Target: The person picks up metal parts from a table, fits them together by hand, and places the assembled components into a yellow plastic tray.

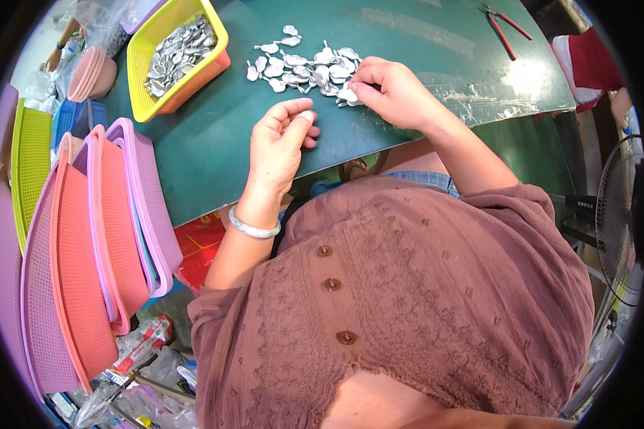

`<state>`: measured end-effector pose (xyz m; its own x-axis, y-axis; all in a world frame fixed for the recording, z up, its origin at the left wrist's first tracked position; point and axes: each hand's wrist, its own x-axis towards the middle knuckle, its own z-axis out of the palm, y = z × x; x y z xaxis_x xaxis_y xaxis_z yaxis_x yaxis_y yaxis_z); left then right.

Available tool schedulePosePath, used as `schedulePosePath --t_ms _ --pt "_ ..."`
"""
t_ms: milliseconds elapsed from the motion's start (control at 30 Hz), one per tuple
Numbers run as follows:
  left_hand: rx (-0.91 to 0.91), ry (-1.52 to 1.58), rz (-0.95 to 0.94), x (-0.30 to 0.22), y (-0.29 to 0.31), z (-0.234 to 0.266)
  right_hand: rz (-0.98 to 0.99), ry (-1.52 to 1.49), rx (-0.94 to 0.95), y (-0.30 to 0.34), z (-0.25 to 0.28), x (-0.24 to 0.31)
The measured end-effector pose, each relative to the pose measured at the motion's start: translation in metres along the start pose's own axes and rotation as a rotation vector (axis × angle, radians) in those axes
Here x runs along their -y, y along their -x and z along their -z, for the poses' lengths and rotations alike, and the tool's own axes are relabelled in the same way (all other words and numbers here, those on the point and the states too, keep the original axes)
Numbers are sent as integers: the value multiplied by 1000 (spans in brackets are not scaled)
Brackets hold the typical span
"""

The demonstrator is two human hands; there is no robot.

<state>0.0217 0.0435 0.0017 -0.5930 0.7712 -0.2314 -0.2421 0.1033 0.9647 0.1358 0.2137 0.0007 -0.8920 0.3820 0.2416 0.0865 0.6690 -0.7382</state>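
Along the green bench, right fingers nearly meet at silvery petal-shaped pieces, heaped apparently for easy reach; left fingers curl loosely; whether either grips anything is unclear.

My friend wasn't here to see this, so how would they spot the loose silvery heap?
Start at the green table, then look between the yellow-rimmed basket on the left and the red-handled pliers on the right. The heap of silvery pieces lies there, the right hand at its edge. Unlike the similar pieces inside the basket, these lie loose on the table.
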Motion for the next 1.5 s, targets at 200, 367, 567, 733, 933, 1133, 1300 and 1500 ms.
schedulePosePath --t_ms 200,367,567,733,933,1133,1300,1500 --pt "102 293 70 1 1 -13 -208 -363 121 -1 -2 11" --pt "90 413 96 3 0 -13 -115 -384 185 -1 -4 10" --pt "97 509 157 5 1 -8 119 84 -4 6 15 2" --pt "98 533 184 7 0 -6 237 369 37 14 16 0" --pt "72 485 197 5 1 -7 301 405 12 10 11 -3" --pt "76 419 214 3 0 -10 206 127 -4 7 7 -5" --pt "112 427 216 4 1 -18 76 -139 98 5 4 5" --pt "104 442 214 6 0 -16 146 -14 -14 -1 0 2"
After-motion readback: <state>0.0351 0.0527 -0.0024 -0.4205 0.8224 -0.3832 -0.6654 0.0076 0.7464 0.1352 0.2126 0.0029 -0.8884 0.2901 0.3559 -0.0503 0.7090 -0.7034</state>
